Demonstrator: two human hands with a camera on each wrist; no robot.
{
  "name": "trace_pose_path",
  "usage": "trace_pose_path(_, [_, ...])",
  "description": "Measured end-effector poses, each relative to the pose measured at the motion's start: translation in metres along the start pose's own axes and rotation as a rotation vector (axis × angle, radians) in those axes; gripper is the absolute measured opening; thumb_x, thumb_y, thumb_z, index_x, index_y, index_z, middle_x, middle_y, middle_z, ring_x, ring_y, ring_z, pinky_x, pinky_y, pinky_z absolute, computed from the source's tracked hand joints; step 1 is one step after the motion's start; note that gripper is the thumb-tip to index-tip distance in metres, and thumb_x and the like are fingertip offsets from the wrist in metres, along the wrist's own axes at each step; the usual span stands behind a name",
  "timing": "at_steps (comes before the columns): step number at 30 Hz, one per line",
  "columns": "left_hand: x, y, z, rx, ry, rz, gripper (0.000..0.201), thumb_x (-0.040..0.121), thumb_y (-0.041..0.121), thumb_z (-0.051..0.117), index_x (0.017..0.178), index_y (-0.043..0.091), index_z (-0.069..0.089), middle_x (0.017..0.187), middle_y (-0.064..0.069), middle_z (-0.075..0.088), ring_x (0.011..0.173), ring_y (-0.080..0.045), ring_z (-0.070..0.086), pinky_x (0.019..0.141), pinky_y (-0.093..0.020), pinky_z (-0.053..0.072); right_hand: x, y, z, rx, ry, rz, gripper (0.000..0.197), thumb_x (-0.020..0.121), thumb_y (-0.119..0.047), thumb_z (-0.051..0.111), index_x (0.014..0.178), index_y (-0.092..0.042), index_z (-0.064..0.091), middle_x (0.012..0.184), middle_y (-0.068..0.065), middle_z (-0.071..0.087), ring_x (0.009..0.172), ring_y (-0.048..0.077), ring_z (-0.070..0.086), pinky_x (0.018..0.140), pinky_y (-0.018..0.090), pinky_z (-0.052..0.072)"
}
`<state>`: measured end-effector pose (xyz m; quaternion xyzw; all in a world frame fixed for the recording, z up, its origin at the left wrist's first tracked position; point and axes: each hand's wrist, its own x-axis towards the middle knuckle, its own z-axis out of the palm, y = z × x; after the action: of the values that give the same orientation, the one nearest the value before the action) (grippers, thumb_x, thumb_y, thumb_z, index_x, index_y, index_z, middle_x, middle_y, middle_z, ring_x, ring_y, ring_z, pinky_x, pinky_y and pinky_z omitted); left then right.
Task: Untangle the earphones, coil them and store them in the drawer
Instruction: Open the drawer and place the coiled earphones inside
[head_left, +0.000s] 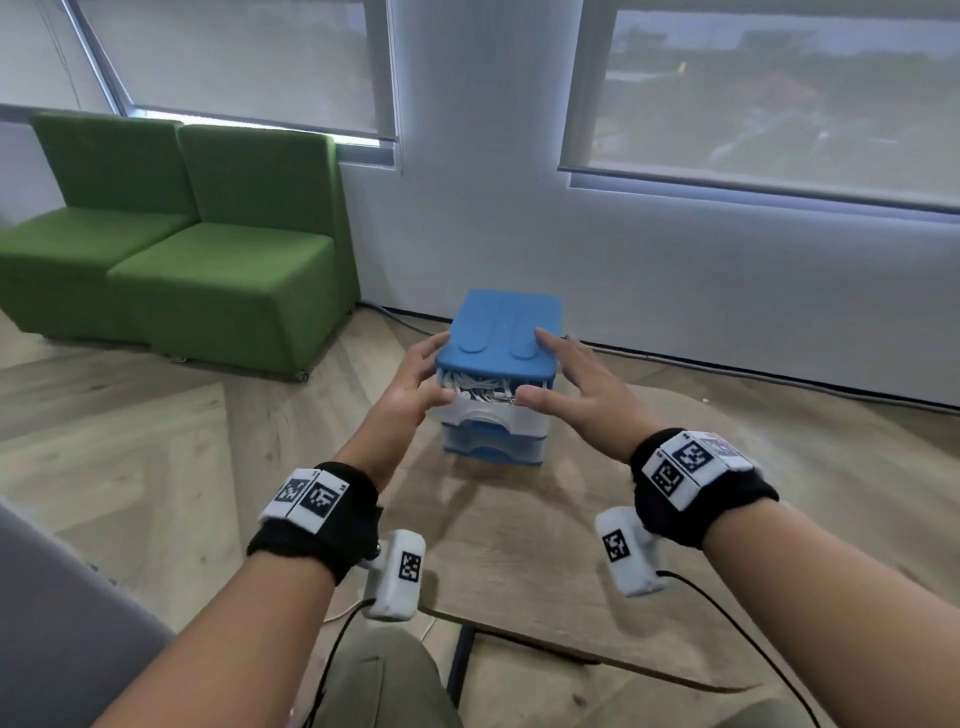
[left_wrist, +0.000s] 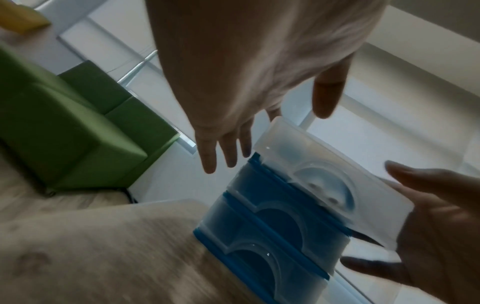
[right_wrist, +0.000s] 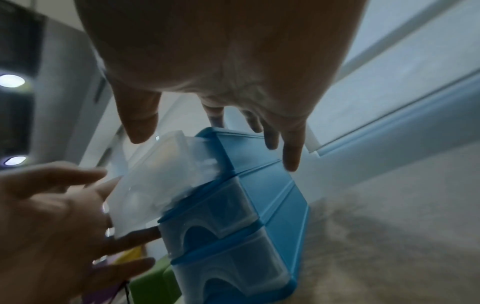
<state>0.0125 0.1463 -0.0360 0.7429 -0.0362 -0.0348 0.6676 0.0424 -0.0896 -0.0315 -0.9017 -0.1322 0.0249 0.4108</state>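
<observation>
With the white earphones (head_left: 480, 387) already heaped in the part-open top drawer (head_left: 491, 410) of the blue 3-drawer organiser (head_left: 506, 332), storing looks nearly done; left hand (head_left: 415, 384) and right hand (head_left: 576, 387), fingers straight and holding nothing, flank its front, so next comes an even push shut, cords tucked clear

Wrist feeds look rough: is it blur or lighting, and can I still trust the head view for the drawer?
Head view: sharp enough, wide-angle bending, top drawer partly out with white earphones inside. Left wrist view: dim, backlit by the windows, left hand smeared, table motion-blurred. Right wrist view: also dim and soft, right hand a dark mass, drawer unit readable.
</observation>
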Motion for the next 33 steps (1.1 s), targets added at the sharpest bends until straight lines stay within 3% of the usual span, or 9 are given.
trace_pose_path(3, [0.008, -0.006, -0.001, -0.038, -0.040, -0.007, 0.082, 0.071, 0.008, 0.054, 0.147, 0.040, 0.048, 0.147, 0.000, 0.057, 0.130, -0.023, 0.061, 0.109, -0.040, 0.050, 0.004, 0.008, 0.007, 0.113, -0.011, 0.003, 0.108, 0.064, -0.081, 0.067, 0.157, -0.043, 0.027, 0.164, -0.008, 0.029, 0.149, 0.014, 0.033, 0.124, 0.047, 0.029])
trace_pose_path(5, [0.012, -0.010, -0.001, -0.038, -0.045, 0.018, 0.080, 0.072, 0.006, 0.055, 0.141, 0.046, 0.053, 0.148, 0.001, 0.057, 0.131, -0.029, 0.061, 0.112, -0.052, 0.048, 0.003, 0.009, 0.011, 0.134, -0.017, 0.003, 0.104, 0.066, -0.076, 0.067, 0.157, -0.047, 0.024, 0.165, -0.007, 0.028, 0.151, 0.016, 0.031, 0.123, 0.048, 0.030])
trace_pose_path(10, [0.017, -0.015, -0.008, -0.013, -0.036, 0.042, 0.070, 0.080, 0.012, 0.057, 0.140, 0.047, 0.057, 0.143, 0.000, 0.060, 0.127, -0.027, 0.063, 0.108, -0.052, 0.052, 0.003, 0.017, 0.016, 0.151, -0.006, -0.038, 0.104, 0.068, -0.063, 0.074, 0.157, -0.048, 0.022, 0.165, -0.010, 0.030, 0.154, 0.010, 0.024, 0.125, 0.046, 0.027])
trace_pose_path(16, [0.022, -0.019, -0.011, -0.001, -0.031, 0.076, 0.061, 0.088, 0.021, 0.062, 0.141, 0.050, 0.055, 0.142, 0.005, 0.060, 0.125, -0.019, 0.065, 0.106, -0.045, 0.055, 0.001, 0.017, 0.020, 0.094, 0.105, -0.072, 0.085, 0.076, -0.056, 0.058, 0.156, -0.045, 0.030, 0.153, -0.008, 0.047, 0.134, 0.011, 0.050, 0.115, 0.039, 0.044])
trace_pose_path(21, [0.029, -0.026, -0.009, -0.035, -0.019, 0.096, 0.060, 0.102, 0.004, 0.054, 0.143, 0.047, 0.053, 0.140, 0.014, 0.059, 0.117, -0.010, 0.068, 0.098, -0.039, 0.058, 0.000, 0.018, 0.027, 0.101, 0.193, -0.059, 0.074, 0.081, -0.055, 0.052, 0.153, -0.047, 0.034, 0.143, -0.007, 0.056, 0.125, 0.012, 0.057, 0.109, 0.038, 0.050])
trace_pose_path(24, [0.032, -0.027, -0.006, -0.039, -0.001, 0.104, 0.057, 0.103, 0.002, 0.052, 0.140, 0.046, 0.057, 0.133, 0.020, 0.062, 0.110, -0.004, 0.069, 0.098, -0.040, 0.059, 0.001, 0.016, 0.031, 0.112, 0.241, -0.055, 0.072, 0.082, -0.052, 0.052, 0.152, -0.045, 0.037, 0.138, -0.005, 0.060, 0.121, 0.013, 0.061, 0.103, 0.038, 0.054])
trace_pose_path(26, [0.033, -0.028, -0.007, -0.036, 0.004, 0.107, 0.058, 0.103, 0.001, 0.051, 0.139, 0.047, 0.057, 0.134, 0.016, 0.061, 0.108, -0.004, 0.069, 0.097, -0.039, 0.059, 0.000, 0.016, 0.031, 0.113, 0.258, -0.063, 0.071, 0.082, -0.050, 0.054, 0.151, -0.044, 0.039, 0.134, -0.005, 0.061, 0.119, 0.013, 0.062, 0.101, 0.038, 0.056])
trace_pose_path(30, [0.032, -0.028, -0.008, -0.042, -0.022, 0.112, 0.060, 0.104, 0.003, 0.047, 0.143, 0.047, 0.054, 0.138, 0.014, 0.058, 0.111, -0.001, 0.067, 0.088, -0.029, 0.059, -0.004, 0.018, 0.030, 0.119, 0.271, -0.083, 0.067, 0.083, -0.046, 0.057, 0.148, -0.044, 0.043, 0.132, -0.008, 0.063, 0.120, 0.011, 0.061, 0.104, 0.038, 0.054])
trace_pose_path(33, [0.034, -0.030, -0.005, -0.047, -0.021, 0.109, 0.058, 0.104, 0.003, 0.047, 0.142, 0.047, 0.054, 0.141, 0.017, 0.058, 0.115, -0.002, 0.066, 0.092, -0.033, 0.058, -0.004, 0.015, 0.031, 0.120, 0.290, -0.088, 0.064, 0.085, -0.041, 0.059, 0.147, -0.039, 0.047, 0.135, -0.009, 0.062, 0.121, 0.010, 0.060, 0.105, 0.037, 0.053])
